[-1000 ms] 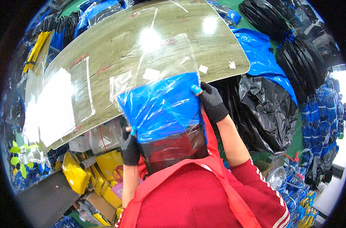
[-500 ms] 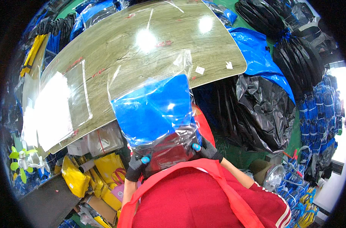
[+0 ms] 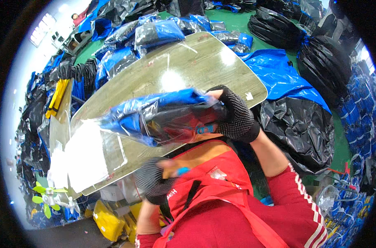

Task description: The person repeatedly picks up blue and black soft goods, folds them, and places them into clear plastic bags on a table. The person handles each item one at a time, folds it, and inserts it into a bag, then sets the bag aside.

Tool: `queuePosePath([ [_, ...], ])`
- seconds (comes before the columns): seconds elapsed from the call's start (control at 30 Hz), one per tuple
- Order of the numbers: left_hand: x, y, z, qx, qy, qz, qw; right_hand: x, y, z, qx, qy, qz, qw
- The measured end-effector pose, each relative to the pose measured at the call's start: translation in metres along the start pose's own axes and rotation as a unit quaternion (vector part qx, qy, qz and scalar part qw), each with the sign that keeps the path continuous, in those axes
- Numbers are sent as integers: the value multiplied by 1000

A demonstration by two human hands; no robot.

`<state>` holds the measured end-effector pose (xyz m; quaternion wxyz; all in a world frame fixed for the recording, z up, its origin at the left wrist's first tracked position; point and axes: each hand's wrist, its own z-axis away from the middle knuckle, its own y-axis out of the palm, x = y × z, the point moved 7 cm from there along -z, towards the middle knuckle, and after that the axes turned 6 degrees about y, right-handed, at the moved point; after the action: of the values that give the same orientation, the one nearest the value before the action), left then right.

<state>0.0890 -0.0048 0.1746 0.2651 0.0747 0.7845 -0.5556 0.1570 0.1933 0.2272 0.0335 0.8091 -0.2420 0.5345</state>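
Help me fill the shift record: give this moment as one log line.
right hand: grips package at one end | left hand: blurred, apart from package | package: blue and black | table: partly behind package

A green-bladed fan (image 3: 50, 197) is left of yellow packages (image 3: 108, 221).
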Motion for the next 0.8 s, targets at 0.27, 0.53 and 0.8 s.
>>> queuePosePath([
  [0.27,81,-77,-60,-130,37,7,991,17,0,-24,-30,-200,308,930],
  [0.53,115,-59,-56,-355,23,182,917,-94,-20,-36,-52,144,-401,903],
  [0.8,98,-79,-40,-506,-49,296,809,-76,-6,-36,-290,60,-143,944],
])
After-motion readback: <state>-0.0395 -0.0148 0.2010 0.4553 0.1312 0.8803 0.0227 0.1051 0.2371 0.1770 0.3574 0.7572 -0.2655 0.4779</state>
